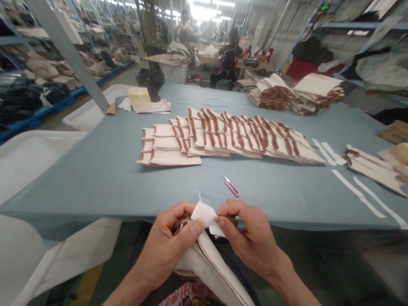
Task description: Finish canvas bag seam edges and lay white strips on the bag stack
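Note:
My left hand (175,238) is closed around the end of a bundle of cream fabric pieces (210,265) with brown edges, its thumb pressing on a white fabric strip (204,212). Pinched between the thumb and fingers of my right hand (248,233) is the right edge of that same white strip. Loose threads stick up from the strip's top. The bundle hangs down over my lap. On the table just beyond my hands lies a pair of thread snips (231,186) with pink handles, touched by neither hand.
Overlapping stacks of cream fabric pieces (223,131) spread across the blue-grey table (105,178). More bundles (299,93) sit at the back right. White strips (358,193) and a fabric bundle (372,168) lie at right. White bins (41,144) stand left. A person (228,59) sits farther back.

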### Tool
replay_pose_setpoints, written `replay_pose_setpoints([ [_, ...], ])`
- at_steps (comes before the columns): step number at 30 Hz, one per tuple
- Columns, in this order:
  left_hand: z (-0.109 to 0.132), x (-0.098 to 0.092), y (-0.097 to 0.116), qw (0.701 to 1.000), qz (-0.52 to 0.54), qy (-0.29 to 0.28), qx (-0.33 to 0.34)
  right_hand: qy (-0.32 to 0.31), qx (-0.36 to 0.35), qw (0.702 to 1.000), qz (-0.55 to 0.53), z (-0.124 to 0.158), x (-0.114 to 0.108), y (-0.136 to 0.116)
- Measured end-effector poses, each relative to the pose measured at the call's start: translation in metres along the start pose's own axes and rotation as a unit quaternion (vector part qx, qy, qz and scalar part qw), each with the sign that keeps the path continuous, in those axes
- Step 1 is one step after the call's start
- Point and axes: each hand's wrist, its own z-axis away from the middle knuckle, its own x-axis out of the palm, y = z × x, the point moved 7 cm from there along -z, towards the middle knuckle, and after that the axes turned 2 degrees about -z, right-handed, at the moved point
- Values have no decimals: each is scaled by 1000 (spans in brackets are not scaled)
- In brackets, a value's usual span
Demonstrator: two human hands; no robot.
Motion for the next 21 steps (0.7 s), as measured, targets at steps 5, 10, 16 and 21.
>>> replay_pose_setpoints([
  [5,12,-18,12,991,-94,65,72,-4,91,989,-115,6,15,10],
  [10,16,-21,19,977,-185,56,88,-98,184,942,-263,3,46,13],
  [16,15,-24,18,976,-188,73,76,-82,170,947,-261,-3,57,10],
  [21,12,-29,7,977,-176,104,55,84,92,989,-83,2,28,6],
])
